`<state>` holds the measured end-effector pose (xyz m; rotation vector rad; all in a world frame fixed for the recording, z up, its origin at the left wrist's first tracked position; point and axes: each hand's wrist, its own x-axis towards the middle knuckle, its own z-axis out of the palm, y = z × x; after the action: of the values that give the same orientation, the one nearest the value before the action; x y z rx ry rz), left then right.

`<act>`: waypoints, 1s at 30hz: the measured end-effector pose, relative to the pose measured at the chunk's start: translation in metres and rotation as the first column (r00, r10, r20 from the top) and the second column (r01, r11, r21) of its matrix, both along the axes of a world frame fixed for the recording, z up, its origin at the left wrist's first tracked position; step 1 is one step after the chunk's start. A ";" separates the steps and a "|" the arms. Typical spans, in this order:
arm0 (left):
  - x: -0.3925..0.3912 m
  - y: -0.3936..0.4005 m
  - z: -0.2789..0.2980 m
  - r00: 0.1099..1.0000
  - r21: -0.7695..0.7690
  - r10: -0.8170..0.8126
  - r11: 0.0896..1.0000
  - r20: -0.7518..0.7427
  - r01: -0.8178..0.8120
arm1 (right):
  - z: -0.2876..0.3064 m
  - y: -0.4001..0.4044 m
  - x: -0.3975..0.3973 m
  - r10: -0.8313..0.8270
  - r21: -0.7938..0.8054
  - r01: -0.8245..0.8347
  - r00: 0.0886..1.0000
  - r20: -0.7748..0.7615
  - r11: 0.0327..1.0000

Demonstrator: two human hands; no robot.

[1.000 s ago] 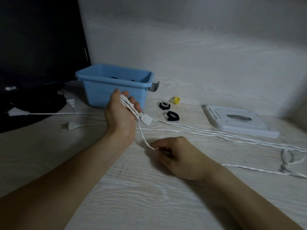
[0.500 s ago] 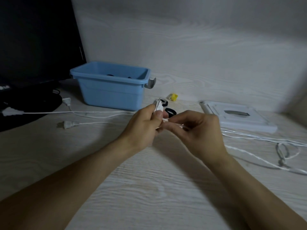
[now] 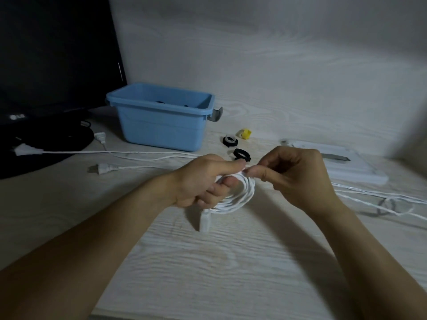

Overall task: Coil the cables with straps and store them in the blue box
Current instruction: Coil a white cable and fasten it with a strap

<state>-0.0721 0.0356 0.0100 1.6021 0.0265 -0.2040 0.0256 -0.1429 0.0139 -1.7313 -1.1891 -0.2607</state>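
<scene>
since before, both hands hold a fuller cable coil, seemingly above bare tabletop.

I'm holding the coil between my left hand and right hand, over the table. The box is sitting at eleven o'clock, the straps at twelve just behind, loose cables trailing off at three.

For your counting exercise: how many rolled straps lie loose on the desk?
3: a black and white strap right of the blue box, a yellow strap behind it, and a black strap nearest the hands. More may sit hidden inside the box.
</scene>
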 end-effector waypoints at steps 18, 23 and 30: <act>0.021 0.027 0.010 0.737 -0.926 0.660 0.172 -0.145 -0.337 | -0.030 0.016 -0.001 0.005 -0.491 0.018 0.999 0.046 0.871; 0.020 0.019 0.012 0.599 -0.831 0.800 0.339 0.009 -0.441 | -0.033 0.026 -0.020 0.053 -0.527 0.007 0.994 0.098 0.850; 0.019 0.000 -0.002 0.529 -0.105 0.549 0.752 0.647 -0.651 | -0.026 0.030 -0.035 0.134 -0.400 -0.089 0.987 0.086 0.912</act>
<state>-0.0526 0.0352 0.0077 1.6407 0.0646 0.9432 -0.0095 -0.1124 -0.0118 -2.0061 -1.4964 -0.0467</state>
